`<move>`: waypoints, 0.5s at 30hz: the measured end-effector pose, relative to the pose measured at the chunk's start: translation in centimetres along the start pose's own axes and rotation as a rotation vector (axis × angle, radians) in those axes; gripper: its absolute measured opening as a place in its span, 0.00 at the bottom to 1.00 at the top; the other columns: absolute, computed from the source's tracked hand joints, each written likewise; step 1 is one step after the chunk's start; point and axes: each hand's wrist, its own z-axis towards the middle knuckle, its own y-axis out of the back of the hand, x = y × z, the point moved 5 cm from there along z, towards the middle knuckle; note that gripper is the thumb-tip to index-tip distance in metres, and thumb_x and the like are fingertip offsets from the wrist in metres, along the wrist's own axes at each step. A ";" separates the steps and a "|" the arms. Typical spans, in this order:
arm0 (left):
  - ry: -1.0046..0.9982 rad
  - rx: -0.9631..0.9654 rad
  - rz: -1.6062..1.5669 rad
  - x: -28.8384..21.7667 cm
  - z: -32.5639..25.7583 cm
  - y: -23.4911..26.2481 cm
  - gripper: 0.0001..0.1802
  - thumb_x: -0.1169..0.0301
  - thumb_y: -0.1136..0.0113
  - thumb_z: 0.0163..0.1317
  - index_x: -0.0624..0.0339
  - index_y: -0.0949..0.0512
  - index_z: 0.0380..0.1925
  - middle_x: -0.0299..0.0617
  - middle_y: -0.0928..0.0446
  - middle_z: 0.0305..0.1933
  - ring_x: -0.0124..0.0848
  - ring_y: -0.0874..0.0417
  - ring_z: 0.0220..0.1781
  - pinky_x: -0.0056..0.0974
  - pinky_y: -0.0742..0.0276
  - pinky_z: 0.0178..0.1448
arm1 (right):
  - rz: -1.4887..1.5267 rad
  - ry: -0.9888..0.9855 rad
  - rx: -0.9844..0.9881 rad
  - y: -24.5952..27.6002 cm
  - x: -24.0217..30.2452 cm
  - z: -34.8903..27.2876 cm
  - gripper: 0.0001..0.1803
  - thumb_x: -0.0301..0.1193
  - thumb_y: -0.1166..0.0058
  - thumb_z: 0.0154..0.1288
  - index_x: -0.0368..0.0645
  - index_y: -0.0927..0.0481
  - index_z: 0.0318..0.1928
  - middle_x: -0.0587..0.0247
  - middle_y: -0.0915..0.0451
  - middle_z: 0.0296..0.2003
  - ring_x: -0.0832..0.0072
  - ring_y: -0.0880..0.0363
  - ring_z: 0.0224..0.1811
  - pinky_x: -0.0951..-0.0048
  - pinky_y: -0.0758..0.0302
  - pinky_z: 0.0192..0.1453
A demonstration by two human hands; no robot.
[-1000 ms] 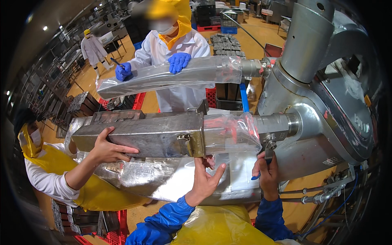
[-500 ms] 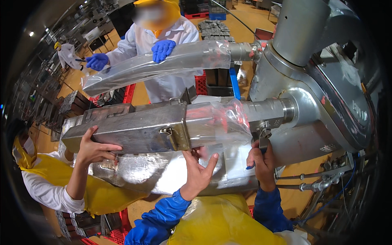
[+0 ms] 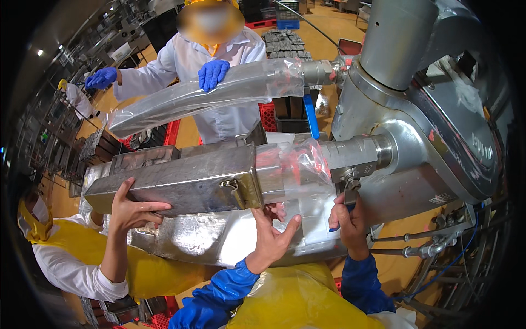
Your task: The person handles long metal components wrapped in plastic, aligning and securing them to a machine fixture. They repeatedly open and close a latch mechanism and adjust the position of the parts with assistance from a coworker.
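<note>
The tan floor (image 3: 329,22) is lined at left by metal racks (image 3: 46,118); the dim ceiling (image 3: 82,24) is dotted with bright lamps (image 3: 40,52).

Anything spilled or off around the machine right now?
Pink smears on the grey machine and around its upper pipe fitting. Odd because similar pink material shows at the clear plastic by the long metal box, so it's likely stray residue. No obvious damage.

A head-worn fisheye camera looks down and forward from behind and above the left hand (image 3: 273,237) and right hand (image 3: 352,222), seeing both at close range.
</note>
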 end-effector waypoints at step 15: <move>0.045 0.190 0.150 -0.1 -0.4 0.0 0.27 0.74 0.25 0.63 0.65 0.29 0.56 0.41 0.27 0.47 0.28 0.25 0.45 0.36 0.26 0.51 | -0.100 0.034 0.055 0.0 0.7 0.1 0.08 0.28 0.49 0.80 0.41 0.30 0.53 0.70 0.29 0.25 0.83 0.33 0.22 0.76 0.32 0.29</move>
